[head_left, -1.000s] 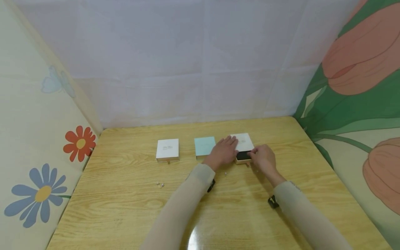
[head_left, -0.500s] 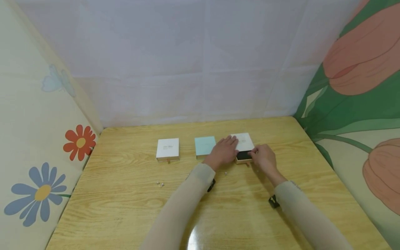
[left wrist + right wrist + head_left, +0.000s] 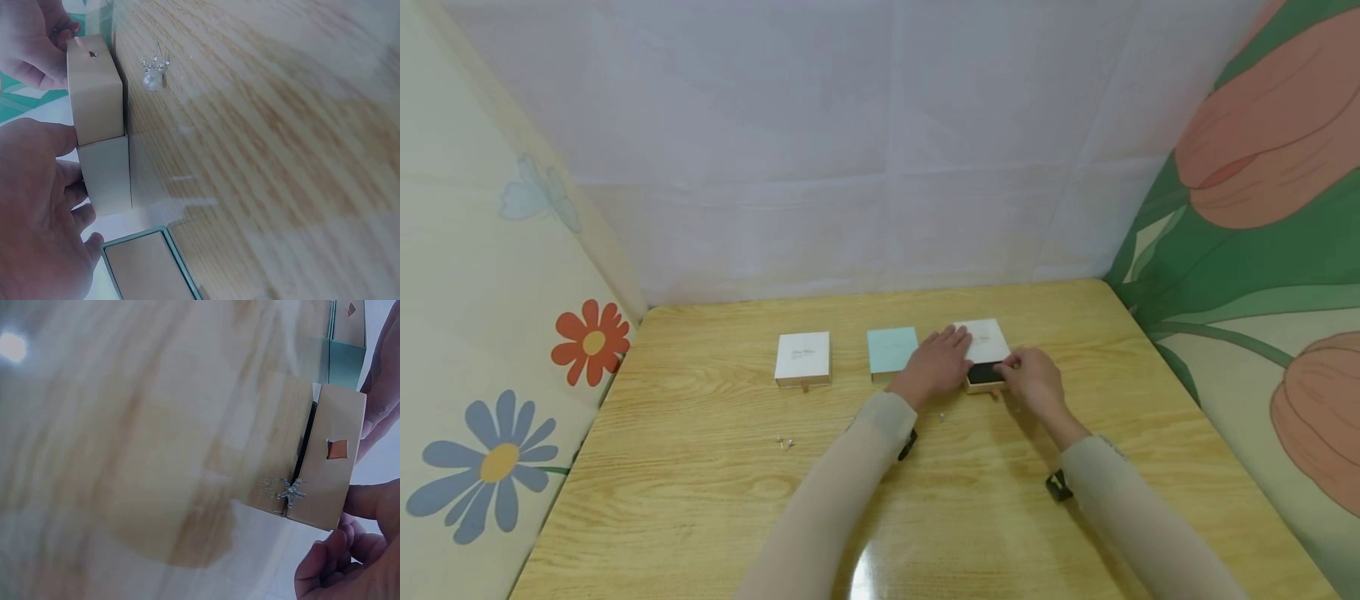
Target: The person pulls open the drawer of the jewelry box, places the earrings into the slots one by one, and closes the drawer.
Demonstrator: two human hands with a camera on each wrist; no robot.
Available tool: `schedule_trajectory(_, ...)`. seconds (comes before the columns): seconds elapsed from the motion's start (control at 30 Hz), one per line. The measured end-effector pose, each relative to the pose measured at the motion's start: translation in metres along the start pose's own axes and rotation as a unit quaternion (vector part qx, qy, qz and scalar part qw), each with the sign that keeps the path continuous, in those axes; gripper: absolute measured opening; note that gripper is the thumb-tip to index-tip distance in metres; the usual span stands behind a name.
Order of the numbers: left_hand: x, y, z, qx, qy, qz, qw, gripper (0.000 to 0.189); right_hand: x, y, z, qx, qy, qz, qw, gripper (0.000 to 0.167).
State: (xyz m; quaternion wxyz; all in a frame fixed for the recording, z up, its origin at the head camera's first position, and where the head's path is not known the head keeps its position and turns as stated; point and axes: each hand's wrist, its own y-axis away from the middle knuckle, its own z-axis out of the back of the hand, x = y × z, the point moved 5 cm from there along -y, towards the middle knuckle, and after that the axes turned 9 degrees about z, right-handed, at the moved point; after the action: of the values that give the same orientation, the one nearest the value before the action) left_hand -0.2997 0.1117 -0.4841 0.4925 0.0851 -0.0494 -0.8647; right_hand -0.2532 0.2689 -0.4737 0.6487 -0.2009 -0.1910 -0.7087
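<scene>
My left hand (image 3: 934, 365) rests on the left side of a white drawer-style jewelry box (image 3: 988, 336), its fingers extended over the lid. The box's drawer (image 3: 328, 462) is pulled partly out toward me and shows black padding (image 3: 982, 373). At the drawer's right edge my right hand (image 3: 1035, 385) pinches with thumb and fingertips; whether a small thing is also between them is hidden. In front of the drawer lie a pearl earring with a crown shape (image 3: 154, 74) and a sparkling snowflake-shaped earring (image 3: 289, 490).
A mint jewelry box (image 3: 891, 348) stands just left of the left hand, and another white box (image 3: 802, 357) is farther left, both with drawers shut. Two small earrings (image 3: 786, 442) lie on the wooden table (image 3: 685, 467) near the left. A white cloth backdrop (image 3: 790, 150) hangs behind.
Both hands and the boxes keep their places, with only a slight shift of the head view.
</scene>
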Motion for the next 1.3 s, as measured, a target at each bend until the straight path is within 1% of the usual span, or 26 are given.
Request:
schedule_trajectory(0.33, -0.001, 0.001, 0.002, -0.002, -0.002, -0.001, 1.0000, 0.058, 0.002, 0.005, 0.005, 0.009, -0.019, -0.008, 0.9997, 0.025)
schedule_trajectory(0.6, -0.001, 0.002, 0.003, -0.005, -0.002, -0.003, 1.0000, 0.059, 0.003, 0.012, 0.010, 0.029, -0.046, -0.030, 0.9981, 0.034)
schedule_trajectory(0.7, -0.001, 0.001, 0.002, -0.005, -0.006, -0.001, 1.0000, 0.059, 0.002, 0.013, 0.012, 0.033, -0.047, -0.030, 0.9979, 0.036)
schedule_trajectory(0.8, -0.001, 0.000, 0.000, -0.003, -0.005, -0.002, 1.0000, 0.059, 0.003, 0.015, 0.014, 0.026, -0.042, -0.017, 0.9986, 0.038)
schedule_trajectory(1.0, -0.001, 0.000, 0.000, -0.001, -0.006, 0.000, 1.0000, 0.059, 0.003, 0.019, 0.018, 0.011, -0.032, 0.022, 0.9992, 0.044)
schedule_trajectory(1.17, -0.001, 0.001, 0.001, -0.002, -0.007, -0.001, 1.0000, 0.059, 0.004, 0.025, 0.021, 0.021, -0.023, 0.052, 0.9981, 0.051)
schedule_trajectory(1.3, -0.002, 0.002, 0.001, 0.000, -0.006, -0.002, 1.0000, 0.059, 0.006, 0.033, 0.026, 0.026, -0.022, 0.066, 0.9972, 0.055)
